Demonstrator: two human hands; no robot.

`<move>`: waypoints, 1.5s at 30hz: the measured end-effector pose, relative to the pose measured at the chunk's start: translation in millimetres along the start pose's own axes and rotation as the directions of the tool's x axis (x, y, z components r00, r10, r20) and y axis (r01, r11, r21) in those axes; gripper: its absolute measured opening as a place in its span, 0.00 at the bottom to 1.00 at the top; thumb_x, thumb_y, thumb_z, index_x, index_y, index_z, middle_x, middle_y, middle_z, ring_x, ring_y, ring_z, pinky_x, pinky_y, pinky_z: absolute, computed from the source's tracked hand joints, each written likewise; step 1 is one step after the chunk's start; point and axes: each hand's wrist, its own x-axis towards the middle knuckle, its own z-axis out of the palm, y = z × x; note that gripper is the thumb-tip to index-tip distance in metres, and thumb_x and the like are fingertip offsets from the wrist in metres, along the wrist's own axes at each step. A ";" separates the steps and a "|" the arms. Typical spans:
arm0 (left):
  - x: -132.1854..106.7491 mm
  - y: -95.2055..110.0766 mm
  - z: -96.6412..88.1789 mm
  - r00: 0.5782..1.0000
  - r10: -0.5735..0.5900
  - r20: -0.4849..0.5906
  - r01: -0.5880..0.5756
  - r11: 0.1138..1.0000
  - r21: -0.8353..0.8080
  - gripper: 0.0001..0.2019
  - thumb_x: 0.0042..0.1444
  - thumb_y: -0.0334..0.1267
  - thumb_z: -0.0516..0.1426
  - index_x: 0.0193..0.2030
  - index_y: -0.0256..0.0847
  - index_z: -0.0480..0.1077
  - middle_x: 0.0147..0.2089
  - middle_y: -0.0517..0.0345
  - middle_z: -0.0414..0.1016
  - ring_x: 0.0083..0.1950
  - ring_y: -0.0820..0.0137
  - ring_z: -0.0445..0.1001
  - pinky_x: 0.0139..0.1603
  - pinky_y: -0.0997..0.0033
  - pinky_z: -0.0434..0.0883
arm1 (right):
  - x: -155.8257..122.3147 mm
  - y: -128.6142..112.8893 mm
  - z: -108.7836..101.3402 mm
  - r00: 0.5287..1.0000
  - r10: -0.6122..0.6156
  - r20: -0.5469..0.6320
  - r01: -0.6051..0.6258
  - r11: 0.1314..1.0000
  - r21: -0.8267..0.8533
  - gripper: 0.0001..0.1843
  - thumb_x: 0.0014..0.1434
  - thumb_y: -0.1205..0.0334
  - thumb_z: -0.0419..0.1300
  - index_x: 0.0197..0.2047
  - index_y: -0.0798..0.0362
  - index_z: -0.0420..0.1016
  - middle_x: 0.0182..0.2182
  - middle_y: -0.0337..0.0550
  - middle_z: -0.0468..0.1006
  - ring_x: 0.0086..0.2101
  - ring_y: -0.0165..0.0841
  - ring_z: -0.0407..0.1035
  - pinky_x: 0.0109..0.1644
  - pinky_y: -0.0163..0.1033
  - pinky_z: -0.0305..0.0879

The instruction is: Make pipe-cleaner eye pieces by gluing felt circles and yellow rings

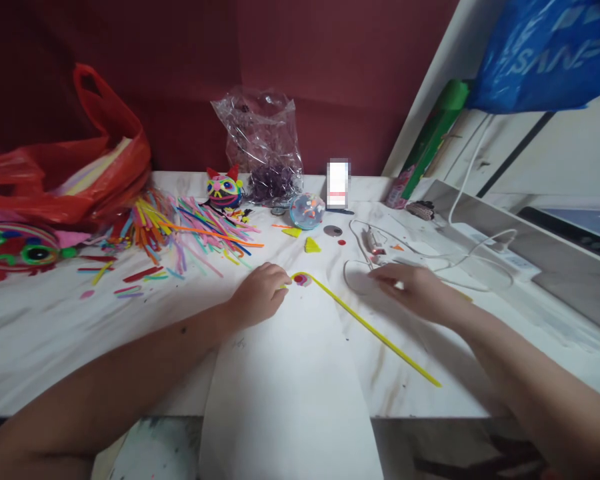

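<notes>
My left hand (260, 293) rests on the white table (55, 333), fingers pinched on the curled end of a long yellow foam strip (375, 333). That end wraps round a small pink and red disc (301, 279). The strip runs diagonally to the right towards the table's front edge. My right hand (413, 287) lies to the right of the disc, fingers stretched forward and blurred by motion, above the strip and close to a white cable (360, 250). Whether it holds anything is unclear.
A heap of coloured foam strips (180, 230) lies at the back left beside a red plastic bag (80, 173). A striped cat ball (224, 189), a clear bag of beads (267, 150), a decorated dome (307, 211), yellow triangles (312, 245) and a power strip (500, 257) stand further back.
</notes>
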 end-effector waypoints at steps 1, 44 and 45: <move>-0.6 2.4 -0.5 1.000 0.000 0.001 0.000 1.000 0.003 0.08 0.54 0.28 0.51 0.37 0.37 0.70 0.40 0.51 0.73 0.45 0.65 0.69 0.48 0.64 0.68 | 6.6 -14.1 5.6 0.995 -0.068 0.075 0.065 0.997 0.047 0.11 0.59 0.65 0.51 0.35 0.51 0.75 0.29 0.42 0.78 0.27 0.31 0.70 0.31 0.35 0.64; 0.4 13.1 5.9 0.979 0.153 0.134 -0.165 0.982 0.088 0.11 0.61 0.29 0.47 0.31 0.37 0.69 0.33 0.50 0.71 0.40 0.65 0.69 0.44 0.64 0.68 | 49.0 -69.1 71.9 0.998 0.031 -0.053 -0.037 0.993 -0.112 0.08 0.54 0.69 0.53 0.24 0.53 0.67 0.23 0.43 0.72 0.25 0.32 0.65 0.27 0.35 0.55; -1.4 16.7 7.8 0.973 0.171 0.152 -0.189 0.975 0.119 0.11 0.60 0.29 0.47 0.31 0.37 0.68 0.33 0.50 0.71 0.40 0.65 0.69 0.45 0.63 0.68 | 48.6 -68.4 72.8 0.998 0.012 -0.059 -0.019 0.992 -0.121 0.09 0.54 0.69 0.53 0.24 0.53 0.68 0.24 0.43 0.72 0.25 0.32 0.65 0.27 0.35 0.55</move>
